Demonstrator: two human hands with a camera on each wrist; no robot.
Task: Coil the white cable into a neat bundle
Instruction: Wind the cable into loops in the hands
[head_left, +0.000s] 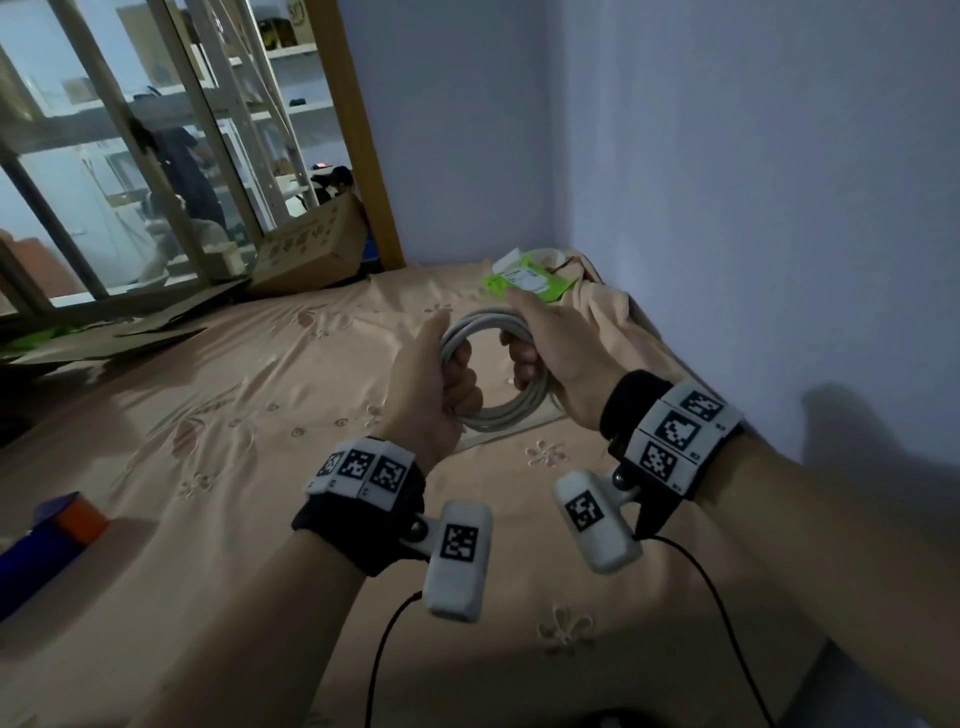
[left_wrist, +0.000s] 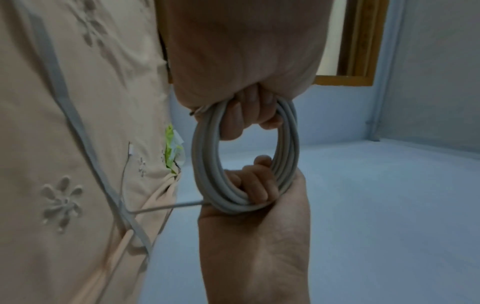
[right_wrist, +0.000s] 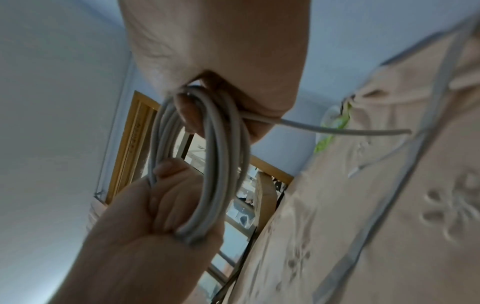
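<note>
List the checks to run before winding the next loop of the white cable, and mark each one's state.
1. Left hand grips one side of the coil: ok.
2. Right hand grips the opposite side: ok.
3. White cable loops lie together in one ring: ok.
4. Coil held above the bedsheet: ok.
5. All cable wound in: not ok, a loose tail runs off past the right hand.
6. Tail free of knots along its length: cannot tell.
</note>
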